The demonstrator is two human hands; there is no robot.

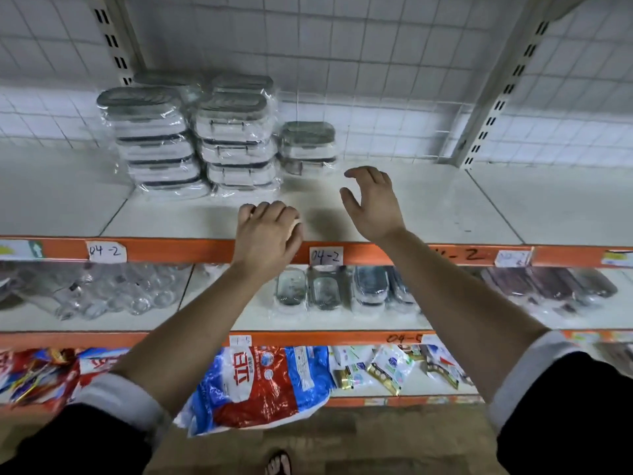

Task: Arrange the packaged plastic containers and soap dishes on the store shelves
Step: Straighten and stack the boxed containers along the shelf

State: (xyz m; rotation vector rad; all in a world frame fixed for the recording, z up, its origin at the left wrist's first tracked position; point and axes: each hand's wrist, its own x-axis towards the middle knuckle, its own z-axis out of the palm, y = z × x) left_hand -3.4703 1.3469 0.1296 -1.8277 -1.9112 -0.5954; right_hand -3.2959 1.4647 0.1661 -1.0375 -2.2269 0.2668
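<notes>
A person reaches both bare arms toward the top shelf (428, 200) of a store rack. The left hand (267, 234) rests on the shelf's orange front edge with its fingers curled under, holding nothing. The right hand (373, 204) hovers above the shelf, fingers spread and relaxed, empty. Behind the hands, wrapped plastic containers stand in two tall stacks (191, 142), with a short stack (308, 145) just beside them on the right. Clear soap dishes (291, 289) lie on the shelf below.
</notes>
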